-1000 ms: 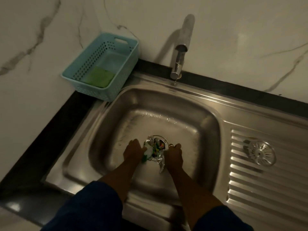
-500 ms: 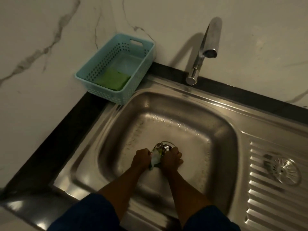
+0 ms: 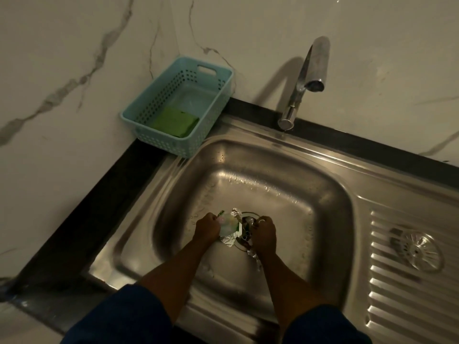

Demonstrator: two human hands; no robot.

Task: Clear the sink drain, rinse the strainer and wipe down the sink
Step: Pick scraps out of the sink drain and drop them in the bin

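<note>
- We're on the first step here, by my read: clearing the drain (image 3: 246, 228) at the bottom of the sink (image 3: 330, 194), with both hands down in the basin.
- The left hand (image 3: 207, 228) is closed in a fist around a clump of rubbish (image 3: 229, 225), crinkled foil and pale wrapper scraps with a bit of green poking out, held just left of the drain.
- The right hand (image 3: 265, 232) is curled shut too, right at the drain's right edge, gripping a strip of foil (image 3: 255, 259) that trails down past the wrist; whether it has anything more in the palm I cannot tell.
- Dark bits show in the drain opening between the two fists, so the clearing looks unfinished.
- The strainer (image 3: 419, 249) lies out on the ribbed draining board, well apart from the hands on the right, not yet rinsed.
- Next call, I'd say: lift both handfuls clear without dropping scraps back in, then fetch the strainer to the tap (image 3: 308, 78), which isn't running.
- For the wipe-down, a green sponge (image 3: 175, 121) waits in the blue basket (image 3: 154, 108), back left.
</note>
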